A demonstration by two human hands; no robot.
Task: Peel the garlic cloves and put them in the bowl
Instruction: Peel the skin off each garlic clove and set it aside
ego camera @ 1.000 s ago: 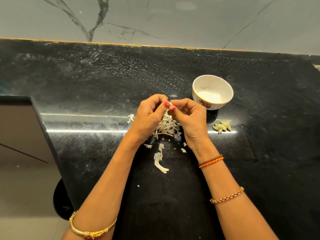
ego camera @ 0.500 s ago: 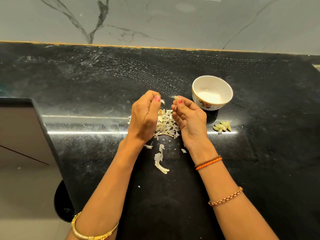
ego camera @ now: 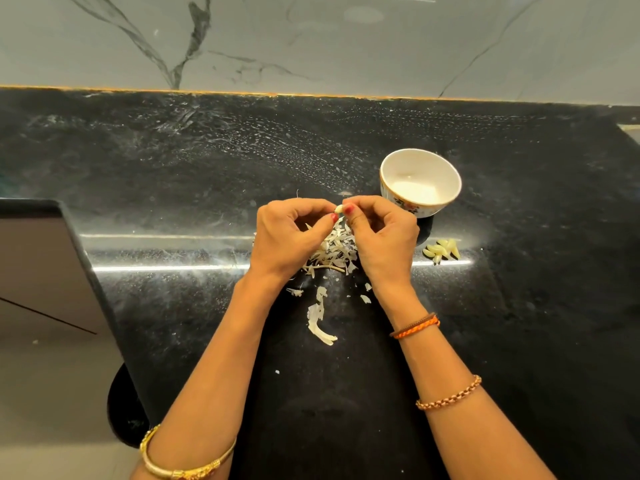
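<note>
Above a heap of papery skins (ego camera: 334, 249), the left hand (ego camera: 289, 237) and right hand (ego camera: 381, 237) pinch one garlic clove (ego camera: 339, 208) between fingertips, just left of the bowl (ego camera: 420, 181), which looks empty, with peeled cloves (ego camera: 442, 250) on the counter (ego camera: 173, 168) beside it.

**Occlusions and limits of view**

I see only the tip of the garlic clove (ego camera: 339, 208); curled fingers of the left hand (ego camera: 289, 237) and right hand (ego camera: 382, 239) cover the rest. The hands mask part of the peel pile (ego camera: 334, 252). Both forearms run off the bottom edge. The peeled cloves (ego camera: 442, 251) are too small to count.
</note>
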